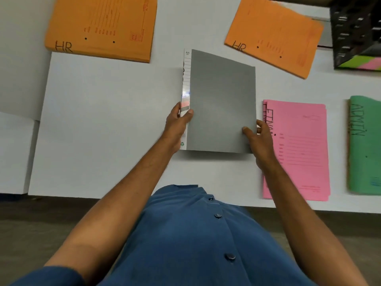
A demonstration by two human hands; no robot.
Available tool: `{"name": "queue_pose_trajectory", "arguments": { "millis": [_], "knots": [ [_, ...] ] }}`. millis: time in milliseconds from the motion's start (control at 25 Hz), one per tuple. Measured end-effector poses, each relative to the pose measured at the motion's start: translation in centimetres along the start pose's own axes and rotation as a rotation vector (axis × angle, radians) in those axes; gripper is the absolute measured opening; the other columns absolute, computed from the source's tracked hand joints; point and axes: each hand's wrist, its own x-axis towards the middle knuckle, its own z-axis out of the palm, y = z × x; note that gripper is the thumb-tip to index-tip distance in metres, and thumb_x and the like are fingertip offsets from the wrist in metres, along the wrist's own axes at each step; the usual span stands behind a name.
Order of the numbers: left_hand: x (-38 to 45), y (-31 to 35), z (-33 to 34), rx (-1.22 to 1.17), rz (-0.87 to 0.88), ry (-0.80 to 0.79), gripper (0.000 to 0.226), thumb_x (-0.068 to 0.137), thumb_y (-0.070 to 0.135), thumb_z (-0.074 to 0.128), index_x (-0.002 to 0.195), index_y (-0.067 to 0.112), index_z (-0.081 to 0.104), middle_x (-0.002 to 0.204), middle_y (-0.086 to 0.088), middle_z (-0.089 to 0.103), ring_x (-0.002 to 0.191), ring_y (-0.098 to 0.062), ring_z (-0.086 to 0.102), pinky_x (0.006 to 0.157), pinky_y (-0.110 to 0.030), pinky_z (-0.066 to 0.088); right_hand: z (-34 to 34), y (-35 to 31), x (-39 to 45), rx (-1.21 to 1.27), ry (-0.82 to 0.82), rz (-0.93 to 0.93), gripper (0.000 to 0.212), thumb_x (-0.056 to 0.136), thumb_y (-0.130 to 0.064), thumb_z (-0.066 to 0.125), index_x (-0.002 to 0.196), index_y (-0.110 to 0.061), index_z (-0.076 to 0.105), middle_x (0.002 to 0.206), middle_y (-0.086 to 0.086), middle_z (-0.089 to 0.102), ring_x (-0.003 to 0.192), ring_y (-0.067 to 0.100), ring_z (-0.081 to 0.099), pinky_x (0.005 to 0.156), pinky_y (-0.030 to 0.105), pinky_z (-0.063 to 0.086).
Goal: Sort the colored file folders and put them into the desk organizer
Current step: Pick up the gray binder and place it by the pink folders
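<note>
- Grey folder (221, 100) over white table (103, 120); left hand (177, 124) pinches its spine edge; right hand (259, 139) pinches its right edge
- Pink folder (301, 153) just right

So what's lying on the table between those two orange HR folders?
In the head view, only bare white table lies between the left HR folder and the right HR folder. The grey folder, gripped by both hands, sits nearer the person.
</note>
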Motion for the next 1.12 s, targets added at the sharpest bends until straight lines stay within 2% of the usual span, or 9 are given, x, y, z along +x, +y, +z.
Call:
{"name": "queue_pose_trajectory", "arguments": {
  "millis": [120, 200, 320, 440, 560, 680, 800, 920, 1120],
  "knots": [
    [-1.5, -2.4, -0.9, 0.077, -0.039, -0.031, 0.047, 0.101, 0.028, 0.060, 0.148, 0.027, 0.050, 0.137, 0.000, 0.064, 0.120, -0.022, 0.064, 0.097, -0.033, 0.055, -0.2, 2.9, -3.2, -0.008, -0.002, 0.027, 0.048, 0.093, -0.027, 0.071, 0.136, -0.026, 0.050, 0.133, -0.002, 0.059, 0.121, 0.021, 0.058, 0.099, 0.038, 0.053],
    [-2.3, -4.5, -1.5, 0.138, -0.083, -0.048, 0.054, 0.101, 0.034, 0.061, 0.152, 0.029, 0.044, 0.145, -0.001, 0.058, 0.128, -0.027, 0.059, 0.106, -0.045, 0.052, 0.0, 4.8, -5.1, -0.051, 0.013, 0.057, 0.057, 0.093, -0.030, 0.071, 0.143, -0.022, 0.046, 0.140, 0.000, 0.055, 0.127, 0.020, 0.053, 0.105, 0.040, 0.049],
    [-3.6, -6.7, -2.2, 0.176, -0.107, -0.066, 0.058, 0.101, 0.037, 0.059, 0.155, 0.029, 0.039, 0.150, -0.001, 0.054, 0.133, -0.029, 0.056, 0.110, -0.053, 0.048, 0.3, 7.7, -7.4, -0.130, 0.029, 0.069, 0.070, 0.089, -0.042, 0.070, 0.149, -0.022, 0.041, 0.145, -0.001, 0.052, 0.130, 0.017, 0.051, 0.112, 0.043, 0.045],
    [-4.4, -7.4, -2.2, 0.213, -0.078, -0.059, 0.059, 0.102, 0.037, 0.057, 0.156, 0.027, 0.037, 0.152, -0.001, 0.051, 0.133, -0.027, 0.055, 0.108, -0.049, 0.050, 0.5, 9.1, -8.4, -0.176, 0.044, 0.070, 0.076, 0.084, -0.056, 0.067, 0.149, -0.025, 0.041, 0.144, -0.001, 0.051, 0.131, 0.019, 0.052, 0.111, 0.045, 0.046],
    [-4.7, -7.7, -1.9, 0.261, -0.036, -0.037, 0.059, 0.101, 0.037, 0.060, 0.155, 0.026, 0.040, 0.151, 0.000, 0.052, 0.132, -0.024, 0.055, 0.109, -0.047, 0.050, 0.5, 8.6, -8.7, -0.239, 0.076, 0.055, 0.074, 0.092, -0.044, 0.066, 0.154, -0.018, 0.035, 0.150, 0.006, 0.042, 0.137, 0.023, 0.044, 0.117, 0.042, 0.039],
    [-4.8, -8.3, -1.2, 0.308, -0.003, -0.027, 0.056, 0.099, 0.037, 0.060, 0.151, 0.025, 0.043, 0.148, 0.001, 0.054, 0.129, -0.022, 0.057, 0.108, -0.047, 0.051, 0.5, 8.3, -8.4, -0.433, 0.113, 0.000, 0.071, 0.096, -0.040, 0.063, 0.153, -0.010, 0.033, 0.148, 0.013, 0.037, 0.137, 0.030, 0.036, 0.113, 0.039, 0.034],
    [-4.7, -8.6, -0.5, 0.370, 0.006, 0.026, 0.057, 0.097, 0.039, 0.063, 0.149, 0.023, 0.046, 0.146, -0.002, 0.052, 0.132, -0.023, 0.052, 0.112, -0.046, 0.047, 0.4, 8.4, -7.9, -0.591, 0.103, -0.050, 0.069, 0.096, -0.041, 0.059, 0.151, -0.008, 0.034, 0.146, 0.016, 0.036, 0.134, 0.034, 0.033, 0.111, 0.045, 0.036],
    [-4.8, -8.9, 0.3, 0.435, 0.018, 0.094, 0.051, 0.097, 0.035, 0.064, 0.145, 0.022, 0.050, 0.142, -0.007, 0.049, 0.133, -0.024, 0.047, 0.112, -0.036, 0.041, 0.1, 8.4, -7.6, -0.671, 0.079, -0.146, 0.066, 0.097, -0.032, 0.059, 0.153, -0.009, 0.033, 0.149, 0.015, 0.033, 0.134, 0.034, 0.031, 0.110, 0.042, 0.036],
    [-5.0, -9.2, 0.8, 0.466, 0.002, 0.172, 0.054, 0.097, 0.038, 0.065, 0.146, 0.020, 0.051, 0.143, -0.009, 0.046, 0.135, -0.026, 0.046, 0.114, -0.043, 0.042, -0.3, 7.7, -6.4, -0.742, -0.036, -0.305, 0.067, 0.094, -0.023, 0.059, 0.154, -0.010, 0.034, 0.149, 0.016, 0.035, 0.131, 0.035, 0.035, 0.109, 0.041, 0.039]
  ]
}}
